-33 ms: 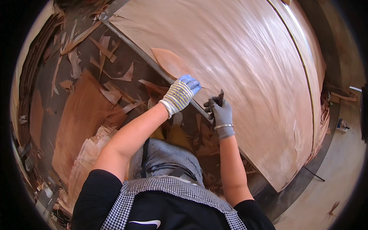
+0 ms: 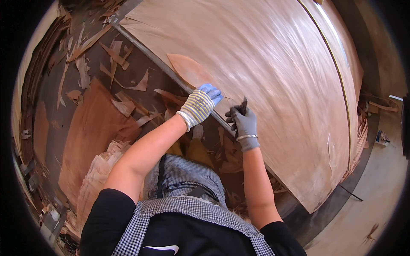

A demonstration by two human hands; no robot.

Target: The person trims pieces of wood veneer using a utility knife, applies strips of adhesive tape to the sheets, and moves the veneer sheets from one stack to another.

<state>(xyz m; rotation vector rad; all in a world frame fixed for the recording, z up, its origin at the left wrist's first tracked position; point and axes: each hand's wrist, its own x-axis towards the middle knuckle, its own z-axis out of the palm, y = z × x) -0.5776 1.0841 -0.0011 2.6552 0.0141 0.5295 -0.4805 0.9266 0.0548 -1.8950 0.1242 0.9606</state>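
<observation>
A large pale wood veneer sheet (image 2: 273, 85) spreads before me, its near edge running diagonally along a dark metal bar (image 2: 156, 59). At that edge is my left hand (image 2: 200, 103), in a striped glove with blue fingers, bent and pressed together over the veneer. A reddish leaf-shaped veneer patch (image 2: 188, 70) reaches up to these fingers; whether it is a loose piece or a bared layer is unclear. To the right, my right hand (image 2: 243, 123), in a grey glove, grips a small dark knife-like blade (image 2: 244, 104) pointing up, just above the sheet. Its handle is hidden in the fist.
Torn veneer scraps (image 2: 115, 55) litter the dark floor at left. A brown veneer sheet (image 2: 85, 123) and a ragged stack of pale veneer (image 2: 102, 166) lie below them. At right a thin dark rod (image 2: 351, 194) sticks out past the sheet's corner.
My right hand and the blade have shifted slightly left and up, closer to my left hand. The left hand has barely moved.
</observation>
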